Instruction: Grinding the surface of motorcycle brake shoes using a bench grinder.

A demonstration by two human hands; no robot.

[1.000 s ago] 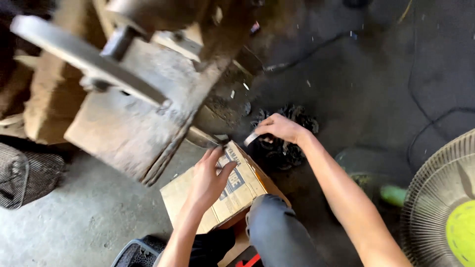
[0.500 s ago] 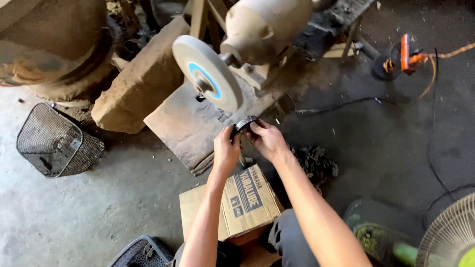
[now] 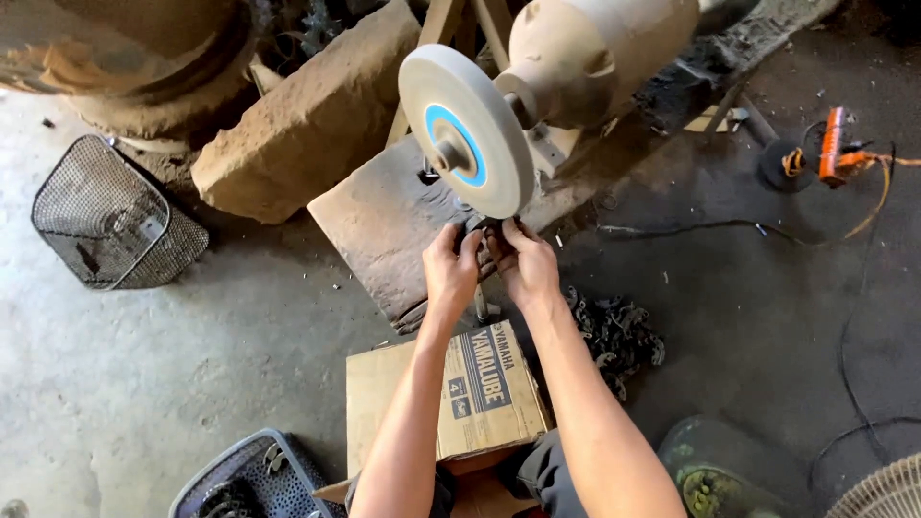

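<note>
Both hands, left hand (image 3: 451,271) and right hand (image 3: 523,264), clenched together on small dark metal piece (image 3: 483,240), pressed under grinding wheel (image 3: 465,129) at frame centre, steadied for contact. Cardboard box (image 3: 441,393) below.

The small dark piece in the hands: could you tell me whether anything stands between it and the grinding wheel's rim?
Nothing visible does. The left hand and right hand hold the small dark piece just under the lower rim of the grinding wheel; whether it touches is unclear.

One grinding wheel (image 3: 467,129). One cardboard box (image 3: 451,398). One wire basket (image 3: 113,219), one plastic basket (image 3: 245,480). Two stone blocks (image 3: 307,125). Two hands (image 3: 453,269). One heap of dark metal parts (image 3: 614,331).
</note>
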